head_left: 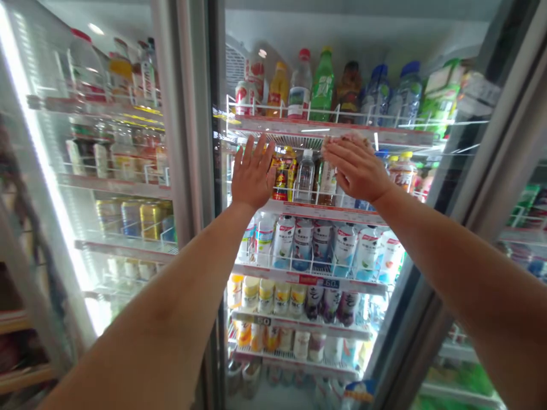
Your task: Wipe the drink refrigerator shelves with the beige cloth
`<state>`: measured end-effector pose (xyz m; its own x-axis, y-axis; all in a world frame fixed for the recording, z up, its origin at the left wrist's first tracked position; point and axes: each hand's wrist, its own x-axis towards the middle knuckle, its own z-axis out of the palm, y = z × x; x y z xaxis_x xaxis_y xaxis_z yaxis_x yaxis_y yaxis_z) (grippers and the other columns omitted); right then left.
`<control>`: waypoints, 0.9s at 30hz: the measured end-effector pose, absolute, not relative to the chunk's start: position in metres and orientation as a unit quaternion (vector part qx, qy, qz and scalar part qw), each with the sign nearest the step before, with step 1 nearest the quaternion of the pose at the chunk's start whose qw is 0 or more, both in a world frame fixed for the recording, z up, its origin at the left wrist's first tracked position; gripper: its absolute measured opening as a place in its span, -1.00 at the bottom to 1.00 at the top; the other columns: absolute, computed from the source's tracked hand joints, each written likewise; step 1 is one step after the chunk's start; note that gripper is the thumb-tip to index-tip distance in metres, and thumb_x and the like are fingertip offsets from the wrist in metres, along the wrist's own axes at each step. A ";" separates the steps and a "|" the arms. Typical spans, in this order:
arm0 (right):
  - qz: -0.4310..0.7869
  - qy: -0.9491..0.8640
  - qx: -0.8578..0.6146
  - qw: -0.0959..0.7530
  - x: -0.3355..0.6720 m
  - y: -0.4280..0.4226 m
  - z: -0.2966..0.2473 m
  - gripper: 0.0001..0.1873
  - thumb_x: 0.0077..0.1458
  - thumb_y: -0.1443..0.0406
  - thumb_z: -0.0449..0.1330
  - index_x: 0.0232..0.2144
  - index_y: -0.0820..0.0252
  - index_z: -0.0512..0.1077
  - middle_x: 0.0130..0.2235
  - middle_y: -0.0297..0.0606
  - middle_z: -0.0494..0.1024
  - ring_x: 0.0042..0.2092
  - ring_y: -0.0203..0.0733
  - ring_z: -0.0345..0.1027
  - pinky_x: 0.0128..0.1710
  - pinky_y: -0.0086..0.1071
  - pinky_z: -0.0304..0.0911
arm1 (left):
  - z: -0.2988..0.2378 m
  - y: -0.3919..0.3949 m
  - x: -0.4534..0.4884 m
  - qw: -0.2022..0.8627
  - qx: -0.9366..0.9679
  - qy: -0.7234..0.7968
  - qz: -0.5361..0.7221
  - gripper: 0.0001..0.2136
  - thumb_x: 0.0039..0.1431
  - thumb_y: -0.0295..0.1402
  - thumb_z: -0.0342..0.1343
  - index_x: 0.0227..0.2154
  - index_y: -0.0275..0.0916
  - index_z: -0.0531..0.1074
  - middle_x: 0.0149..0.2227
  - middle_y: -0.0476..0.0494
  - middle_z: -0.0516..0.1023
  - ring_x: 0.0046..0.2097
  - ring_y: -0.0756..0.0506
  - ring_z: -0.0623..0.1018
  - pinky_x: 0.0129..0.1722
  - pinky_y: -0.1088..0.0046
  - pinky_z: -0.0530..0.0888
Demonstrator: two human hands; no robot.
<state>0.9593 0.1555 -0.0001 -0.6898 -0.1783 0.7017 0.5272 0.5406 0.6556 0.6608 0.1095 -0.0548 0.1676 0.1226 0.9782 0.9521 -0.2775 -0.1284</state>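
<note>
My left hand (253, 176) lies flat with fingers spread, palm toward the glass door (359, 34) of a drinks fridge; it looks to be touching the glass. To its right, my right hand (359, 168) presses a crumpled pale cloth (356, 138) against the same door, just below the top shelf. Most of the cloth is hidden behind the fingers. Behind the glass, near my hands, stand a clear bottle (305, 176) and a yellow-and-red package (282, 177). A green bottle (323, 82) is on the shelf above.
Wire-fronted shelves hold several rows of drinks, among them white-labelled bottles (344, 247) and small yellow-capped bottles (266, 295). A metal door frame (188, 114) runs upright at left, beside another fridge section with cans (150, 221). Another frame (465, 245) slants at right.
</note>
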 end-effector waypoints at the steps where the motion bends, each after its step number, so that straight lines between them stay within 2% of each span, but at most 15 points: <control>1: -0.463 -0.773 -0.125 0.415 0.960 0.157 0.000 -0.34 0.30 0.36 -0.05 0.41 -0.10 0.14 0.35 -0.34 0.32 0.40 0.02 0.14 0.44 0.22 0.01 | -0.055 0.109 0.661 0.427 -0.634 -0.423 -0.487 -0.44 0.40 -0.24 -0.14 0.43 -0.19 0.11 0.47 -0.11 0.03 0.50 -0.22 -0.10 0.49 0.06 -0.17; 5: -0.425 -0.683 -0.184 0.565 0.964 0.171 0.007 -0.36 0.34 0.33 -0.17 0.42 -0.09 0.13 0.36 -0.35 0.29 0.41 0.13 0.09 0.44 0.32 -0.06 | -0.055 0.109 0.660 0.428 -0.634 -0.422 -0.487 -0.44 0.42 -0.23 -0.14 0.43 -0.18 0.10 0.47 -0.10 0.01 0.50 -0.21 -0.10 0.49 0.07 -0.17; 9: -0.372 -0.681 -0.213 0.594 0.946 0.169 0.009 -0.43 0.39 0.21 -0.16 0.39 -0.18 0.16 0.38 -0.43 0.25 0.45 0.13 -0.01 0.48 0.28 -0.21 | -0.056 0.109 0.660 0.427 -0.636 -0.422 -0.485 -0.45 0.44 -0.21 -0.16 0.43 -0.18 0.10 0.48 -0.09 0.00 0.50 -0.20 -0.11 0.49 0.07 -0.17; 13: -0.325 -0.732 -0.259 0.540 0.894 0.143 -0.007 -0.41 0.44 0.02 -0.20 0.37 0.04 0.18 0.45 -0.25 0.11 0.50 0.09 -0.17 0.48 0.26 -0.24 | -0.057 0.111 0.658 0.431 -0.640 -0.410 -0.487 -0.45 0.46 -0.16 -0.24 0.42 -0.18 0.12 0.47 -0.08 0.01 0.50 -0.18 -0.11 0.49 0.13 -0.18; 15: -0.307 -0.764 -0.260 0.504 0.868 0.132 -0.018 -0.36 0.44 -0.06 -0.24 0.40 0.03 0.12 0.46 -0.24 0.08 0.50 0.06 -0.20 0.49 0.19 -0.19 | -0.056 0.111 0.655 0.429 -0.642 -0.406 -0.489 -0.45 0.46 -0.12 -0.26 0.42 -0.17 0.13 0.47 -0.08 0.02 0.50 -0.17 -0.11 0.49 0.15 -0.19; 20: -0.249 -0.800 -0.261 0.480 0.835 0.119 -0.032 -0.31 0.42 -0.10 -0.40 0.45 -0.08 -0.02 0.46 -0.34 0.06 0.52 -0.04 -0.26 0.49 0.12 -0.15 | -0.051 0.113 0.654 0.382 -0.661 -0.402 -0.505 -0.38 0.45 0.03 -0.26 0.44 -0.14 0.06 0.48 -0.11 0.00 0.50 -0.22 -0.13 0.48 0.09 -0.24; 23: -0.238 -0.799 -0.304 0.461 0.828 0.114 -0.029 -0.33 0.45 0.03 -0.45 0.47 0.02 -0.06 0.49 -0.41 -0.06 0.52 -0.19 -0.30 0.52 -0.05 -0.17 | -0.060 0.115 0.674 0.343 -0.671 -0.378 -0.537 -0.34 0.47 0.04 -0.41 0.48 -0.18 -0.10 0.49 -0.16 -0.05 0.50 -0.18 -0.16 0.48 0.08 -0.25; 25: -0.256 -0.794 -0.338 0.435 0.827 0.113 -0.023 -0.32 0.45 0.04 -0.39 0.50 0.09 -0.16 0.49 -0.49 -0.08 0.52 -0.26 -0.34 0.54 -0.17 -0.21 | -0.073 0.115 0.693 0.328 -0.700 -0.353 -0.528 -0.32 0.47 0.06 -0.44 0.49 -0.22 -0.13 0.49 -0.20 -0.10 0.50 -0.19 -0.17 0.48 0.08 -0.24; 27: -0.302 -0.807 -0.316 0.398 0.835 0.115 -0.016 -0.26 0.42 -0.05 -0.30 0.50 0.04 -0.29 0.45 -0.57 0.06 0.53 -0.19 -0.35 0.55 -0.15 -0.27 | -0.084 0.116 0.710 0.325 -0.724 -0.341 -0.504 -0.29 0.45 0.09 -0.37 0.47 -0.29 -0.05 0.49 -0.23 -0.12 0.50 -0.24 -0.17 0.49 0.06 -0.23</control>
<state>0.8348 0.1155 -0.0158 -0.4842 0.2688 0.8327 0.7497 0.6181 0.2364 0.7099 0.1159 -0.0838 0.2595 0.1671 0.9512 0.8216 -0.5559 -0.1265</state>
